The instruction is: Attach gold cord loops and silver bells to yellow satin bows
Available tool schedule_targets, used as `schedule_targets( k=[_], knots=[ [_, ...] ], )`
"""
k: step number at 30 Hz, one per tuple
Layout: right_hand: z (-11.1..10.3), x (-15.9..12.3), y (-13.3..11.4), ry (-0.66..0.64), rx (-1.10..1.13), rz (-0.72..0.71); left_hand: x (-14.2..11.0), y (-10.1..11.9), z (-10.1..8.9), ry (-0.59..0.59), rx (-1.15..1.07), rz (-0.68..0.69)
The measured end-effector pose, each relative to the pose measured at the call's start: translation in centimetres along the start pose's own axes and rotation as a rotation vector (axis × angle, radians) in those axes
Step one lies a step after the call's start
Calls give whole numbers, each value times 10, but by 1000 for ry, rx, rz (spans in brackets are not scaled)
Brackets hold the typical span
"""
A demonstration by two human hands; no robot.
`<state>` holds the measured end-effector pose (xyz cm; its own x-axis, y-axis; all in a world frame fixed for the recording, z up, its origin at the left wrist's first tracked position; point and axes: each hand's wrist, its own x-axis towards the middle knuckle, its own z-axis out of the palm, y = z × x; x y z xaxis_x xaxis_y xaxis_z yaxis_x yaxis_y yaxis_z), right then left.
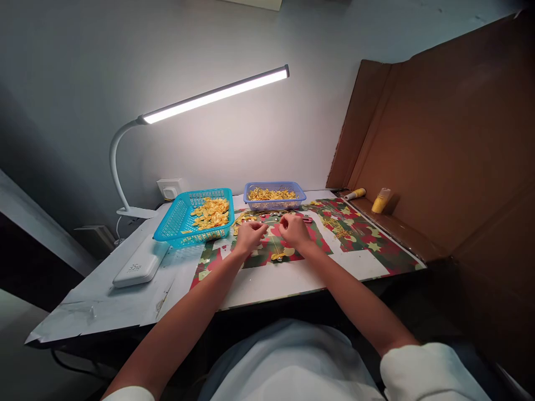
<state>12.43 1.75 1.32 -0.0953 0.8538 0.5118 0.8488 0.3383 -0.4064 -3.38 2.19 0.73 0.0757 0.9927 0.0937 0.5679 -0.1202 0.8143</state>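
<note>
My left hand (251, 235) is over the patterned sheet with its fingers pinched together at a thin yellow strand (273, 242). Close to its right, my right hand (295, 230) has its fingers curled into a pinch at the strand's upper end; what lies between these fingertips is too small to see clearly. The strand runs down toward me to a small yellow flower-like piece (277, 257) with a shiny spot. Behind my hands lie more yellow pieces (246, 217), and a pink-handled tool (307, 220) sits just past my right hand, partly hidden.
A blue basket (169, 225) holds yellow petal-like pieces; a purple basket (273, 205) holds thin gold pieces. Loose gold strands (336, 227) lie at right. A lamp (217, 94), white power bank (142, 264), two yellow-and-white containers (381, 200) (355, 194) and cardboard (438, 139) surround the table.
</note>
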Motion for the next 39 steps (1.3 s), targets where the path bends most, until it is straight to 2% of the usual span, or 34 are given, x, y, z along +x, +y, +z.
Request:
schedule_targets(
  k=[6, 11, 17, 26, 33, 39],
  knots=[
    [14, -4, -11, 51, 201, 84, 4, -7, 6, 10, -285, -144],
    [16, -10, -11, 49, 207, 27, 3, -8, 9, 97, -394, -114],
    [9, -14, -5, 7, 60, -87, -1, -7, 4, 176, -366, -23],
    [5, -9, 0, 39, -151, -217, -1, -7, 0, 234, -276, -14],
    [11, -6, 5, 56, -188, -84, -2, -6, -5, 289, -256, 46],
    [15, -9, 7, 55, -12, 71, 0, -9, -2, 256, -331, 1]
  ],
)
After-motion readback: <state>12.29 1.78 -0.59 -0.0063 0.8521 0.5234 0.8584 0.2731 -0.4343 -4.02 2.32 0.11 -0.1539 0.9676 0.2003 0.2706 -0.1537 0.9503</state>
